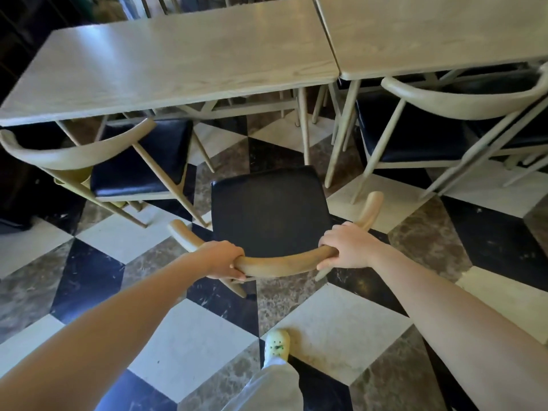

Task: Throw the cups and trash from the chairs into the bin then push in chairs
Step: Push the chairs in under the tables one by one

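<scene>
A wooden chair (268, 209) with a black seat stands on the chequered floor in front of me, its seat bare and short of the table (178, 60). My left hand (224, 259) is closed on the left part of its curved backrest rail. On the right part of the same rail my right hand (347, 247) grips as well. No cups or trash show on any seat, and no bin is in view.
A second chair (133, 161) sits partly under the table at left. At right, another chair (421, 134) is tucked under a neighbouring table (430, 34). My foot in a pale shoe (277, 347) stands behind the held chair.
</scene>
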A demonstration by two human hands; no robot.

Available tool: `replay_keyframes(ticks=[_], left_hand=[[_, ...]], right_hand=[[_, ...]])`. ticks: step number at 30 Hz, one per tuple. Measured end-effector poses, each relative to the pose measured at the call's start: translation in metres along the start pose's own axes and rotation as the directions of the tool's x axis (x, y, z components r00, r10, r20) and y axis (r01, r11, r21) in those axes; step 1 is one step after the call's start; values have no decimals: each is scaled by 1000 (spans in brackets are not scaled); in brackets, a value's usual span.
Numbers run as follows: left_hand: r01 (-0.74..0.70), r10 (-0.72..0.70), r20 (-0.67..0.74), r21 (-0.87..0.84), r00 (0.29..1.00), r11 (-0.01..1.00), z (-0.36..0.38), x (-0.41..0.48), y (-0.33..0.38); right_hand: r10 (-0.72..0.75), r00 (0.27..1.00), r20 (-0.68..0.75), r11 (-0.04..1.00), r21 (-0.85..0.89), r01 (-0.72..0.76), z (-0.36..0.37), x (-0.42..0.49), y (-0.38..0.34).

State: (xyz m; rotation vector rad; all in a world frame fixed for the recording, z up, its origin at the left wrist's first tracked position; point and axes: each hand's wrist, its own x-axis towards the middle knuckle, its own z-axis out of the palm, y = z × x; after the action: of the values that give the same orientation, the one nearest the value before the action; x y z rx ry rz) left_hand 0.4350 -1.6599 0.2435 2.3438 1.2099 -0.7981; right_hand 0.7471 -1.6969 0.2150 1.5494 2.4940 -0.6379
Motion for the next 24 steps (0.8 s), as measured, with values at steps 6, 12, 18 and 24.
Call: replay_keyframes(ticks=[6, 12, 18, 24], left_hand=[[-11, 12, 37, -20, 999, 1000, -12, 39, -45], [-2, 1, 59, 20, 998, 1000, -61, 82, -97], [-48, 47, 68, 19, 997, 999, -117, 129, -132], [-30, 30, 91, 2, 995, 1000, -143, 164, -164]], right_hand=[[-20, 999, 43, 999, -30, 21, -17, 66, 18], [-22, 1000, 19, 999, -48, 23, -52, 130, 34], [12, 1000, -18, 1000, -12, -12, -75, 176, 67], [-11, 1000, -23, 1000, -17, 11, -97, 221, 87]])
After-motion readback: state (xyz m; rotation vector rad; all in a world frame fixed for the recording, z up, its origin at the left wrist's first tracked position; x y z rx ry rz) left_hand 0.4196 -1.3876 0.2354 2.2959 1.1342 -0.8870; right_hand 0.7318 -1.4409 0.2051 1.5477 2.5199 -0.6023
